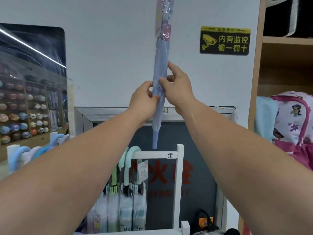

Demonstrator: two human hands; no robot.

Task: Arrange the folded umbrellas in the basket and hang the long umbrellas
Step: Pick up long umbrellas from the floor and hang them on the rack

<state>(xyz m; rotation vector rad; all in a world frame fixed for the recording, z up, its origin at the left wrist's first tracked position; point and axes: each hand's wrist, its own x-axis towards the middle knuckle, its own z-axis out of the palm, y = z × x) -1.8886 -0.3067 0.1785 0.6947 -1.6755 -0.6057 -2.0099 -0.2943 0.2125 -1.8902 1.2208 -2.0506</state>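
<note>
A long pale-blue umbrella in a clear sleeve stands upright in front of the wall, tip pointing down and its upper end cut off by the frame's top. My left hand grips its lower shaft from the left. My right hand pinches it from the right, a little higher. Its tip hovers just above the white rack's top bar. Two long mint-green umbrellas hang by their curved handles on that bar. No basket is visible.
More blue curved handles hang on a rail at the left. A black-and-yellow warning sign is on the wall. A wooden shelf unit with a pink backpack stands on the right. A ball display fills the left.
</note>
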